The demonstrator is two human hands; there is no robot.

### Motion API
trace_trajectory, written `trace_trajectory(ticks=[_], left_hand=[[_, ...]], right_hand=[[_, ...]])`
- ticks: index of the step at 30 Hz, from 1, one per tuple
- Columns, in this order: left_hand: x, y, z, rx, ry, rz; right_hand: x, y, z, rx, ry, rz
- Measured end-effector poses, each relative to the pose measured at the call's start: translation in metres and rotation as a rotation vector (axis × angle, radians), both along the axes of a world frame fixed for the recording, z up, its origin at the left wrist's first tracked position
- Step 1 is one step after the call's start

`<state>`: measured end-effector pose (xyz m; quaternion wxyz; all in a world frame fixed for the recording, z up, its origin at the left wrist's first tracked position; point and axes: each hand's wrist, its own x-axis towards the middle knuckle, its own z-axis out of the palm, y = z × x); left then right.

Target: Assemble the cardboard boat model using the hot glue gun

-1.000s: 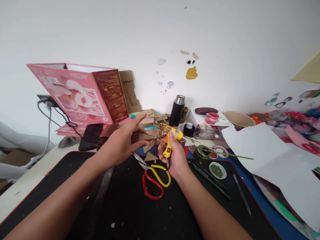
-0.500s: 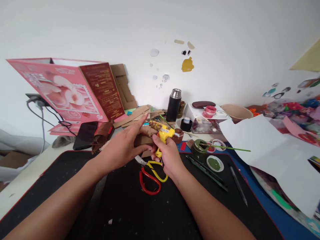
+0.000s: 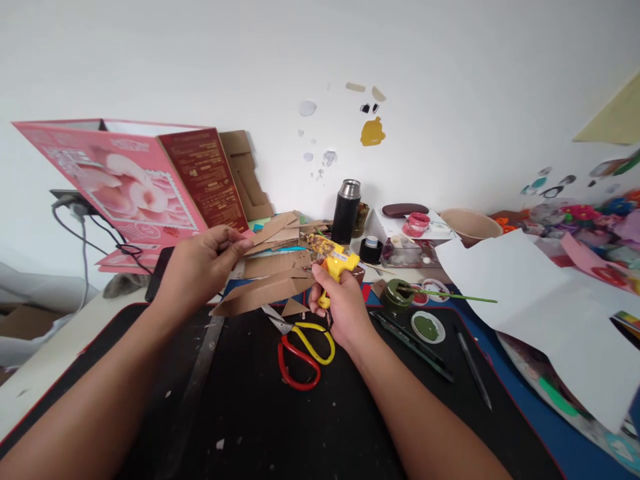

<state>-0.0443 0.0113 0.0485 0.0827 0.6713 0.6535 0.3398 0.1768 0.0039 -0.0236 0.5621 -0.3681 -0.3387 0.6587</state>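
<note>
My right hand [image 3: 345, 303] is wrapped round the handle of a yellow hot glue gun [image 3: 341, 261], whose stained nozzle end points left. My left hand [image 3: 203, 267] is closed, with thumb and fingertips pinched at the near end of a cardboard strip [image 3: 274, 231]; whether it grips the strip cannot be made out. Between the hands lies a folded piece of brown cardboard [image 3: 265, 292], its right end close to my right fingers. Beneath the glue gun, scissors [image 3: 300, 381] with one red and one yellow handle lie on the black mat [image 3: 260, 433].
A pink box [image 3: 115, 193] stands at the left, a phone [image 3: 159, 273] partly behind my left hand. Behind are a black thermos [image 3: 346, 212] and a pink paint jar [image 3: 416, 225]. Right are a green paint jar [image 3: 397, 297] with a brush, pens [image 3: 415, 347] and white paper [image 3: 540, 293].
My left hand has moved left, away from the glue gun, and its spread fingers have closed into a pinch. The folded cardboard now shows. The glue gun has shifted slightly right.
</note>
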Motion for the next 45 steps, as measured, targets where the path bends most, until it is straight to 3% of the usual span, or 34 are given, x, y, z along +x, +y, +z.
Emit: trace_trajectory(ticks=[5,10,13,17,24,28,31,33,35,45], left_hand=[[0.001,0.003,-0.008,-0.045,0.072,-0.158],[-0.008,0.002,-0.015,-0.221,-0.065,-0.554],[-0.007,-0.001,-0.014,-0.354,-0.022,-0.639],[0.003,-0.003,-0.012,-0.403,-0.029,-0.777],[0.01,-0.004,-0.015,-0.372,0.038,-0.646],[0.007,-0.001,-0.016,-0.193,0.114,-0.51],[0.004,0.007,-0.019,-0.054,0.271,-0.32],[0.001,0.012,-0.021,-0.037,0.36,-0.142],[-0.002,0.016,-0.022,-0.025,0.404,-0.042],[-0.004,0.017,-0.026,0.075,0.422,-0.058]], right_hand=[[0.001,0.0,0.002,0.027,-0.013,0.003],[0.001,0.0,0.001,0.045,-0.025,0.009],[0.001,-0.001,0.0,0.072,-0.046,0.024],[-0.001,-0.003,-0.002,0.082,-0.088,0.059],[-0.001,-0.002,-0.005,0.078,-0.057,0.064],[0.0,0.001,-0.004,0.091,0.003,0.026],[0.0,0.002,-0.003,0.079,0.004,-0.021],[0.0,0.001,-0.002,0.078,-0.008,-0.04],[0.0,0.0,-0.002,0.094,-0.029,-0.041],[-0.01,-0.018,-0.005,0.193,-0.255,0.135]])
